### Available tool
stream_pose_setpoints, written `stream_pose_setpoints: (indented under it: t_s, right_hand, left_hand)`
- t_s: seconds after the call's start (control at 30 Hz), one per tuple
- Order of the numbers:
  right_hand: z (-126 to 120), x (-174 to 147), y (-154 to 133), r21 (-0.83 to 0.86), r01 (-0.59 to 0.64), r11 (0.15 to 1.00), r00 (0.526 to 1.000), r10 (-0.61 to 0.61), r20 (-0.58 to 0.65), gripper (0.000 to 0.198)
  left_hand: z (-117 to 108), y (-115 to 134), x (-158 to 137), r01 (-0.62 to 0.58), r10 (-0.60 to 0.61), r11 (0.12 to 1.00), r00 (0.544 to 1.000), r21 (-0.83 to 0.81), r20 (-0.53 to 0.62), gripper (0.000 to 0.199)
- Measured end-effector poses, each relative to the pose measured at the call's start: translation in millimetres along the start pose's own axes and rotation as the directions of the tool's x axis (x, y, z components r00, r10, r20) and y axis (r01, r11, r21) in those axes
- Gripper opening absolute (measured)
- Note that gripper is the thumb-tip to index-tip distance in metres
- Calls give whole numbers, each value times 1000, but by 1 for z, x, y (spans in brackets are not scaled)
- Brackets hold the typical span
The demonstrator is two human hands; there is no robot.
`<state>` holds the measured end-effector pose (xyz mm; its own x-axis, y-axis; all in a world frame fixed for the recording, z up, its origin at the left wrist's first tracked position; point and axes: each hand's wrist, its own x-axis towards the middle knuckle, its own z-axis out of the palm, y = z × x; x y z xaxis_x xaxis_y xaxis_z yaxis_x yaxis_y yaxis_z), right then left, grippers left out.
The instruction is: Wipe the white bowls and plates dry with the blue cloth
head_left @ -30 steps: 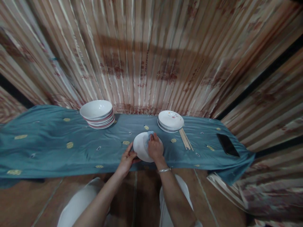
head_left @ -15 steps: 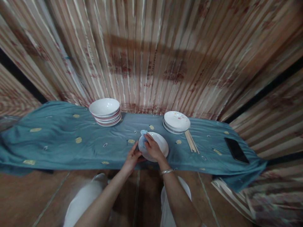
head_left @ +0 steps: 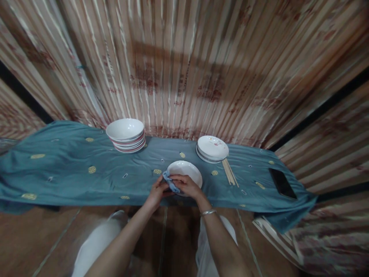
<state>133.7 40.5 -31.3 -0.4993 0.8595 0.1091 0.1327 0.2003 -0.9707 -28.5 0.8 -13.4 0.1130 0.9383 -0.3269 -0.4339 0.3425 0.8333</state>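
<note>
The left hand is hiding the near-left rim of a white dish; its grip is holding that edge, the fingers curling out of sight beneath. The right hand is covering much of the dish's inside, its grip pinching a crumpled blue cloth against the left rim. Whether the left thumb is also pressing the cloth is hard to tell. The dish is sitting at the counter's near edge, directly before the person. Both forearms are running out of the picture below. Glossy, round white bowls with red bands are standing nested at the far left; shallow floral plates are lying stacked at the far right, slim pale chopsticks fanning beside them. Smooth, wrinkled teal fabric is draping the counter, hiding its surface.
</note>
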Motion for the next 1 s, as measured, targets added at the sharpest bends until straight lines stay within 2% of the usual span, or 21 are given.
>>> stream_pose_setpoints:
  t_s: [0.17, 0.5, 0.77, 1.0]
  right_hand:
    - [-5, -12, -6, 3, -38, 999, 998, 38, 44, 31]
    - [-19, -34, -9, -80, -101, 992, 994, 103, 22, 30]
    - [-36, -50, -10, -276, -119, 954, 992, 105, -65, 14]
    - [-44, -57, -18, -524, -165, 836, 982, 88, -169, 22]
  left_hand:
    - [1, 5, -1, 30, -30, 999, 1000, -37, -5, 86]
    - [2, 6, 0, 37, -37, 999, 999, -36, 4, 81]
    - [-4, 0, 5, 39, -39, 999, 999, -19, -19, 89]
    - [-2, 2, 4, 28, -28, 1000, 1000, -4, -11, 92]
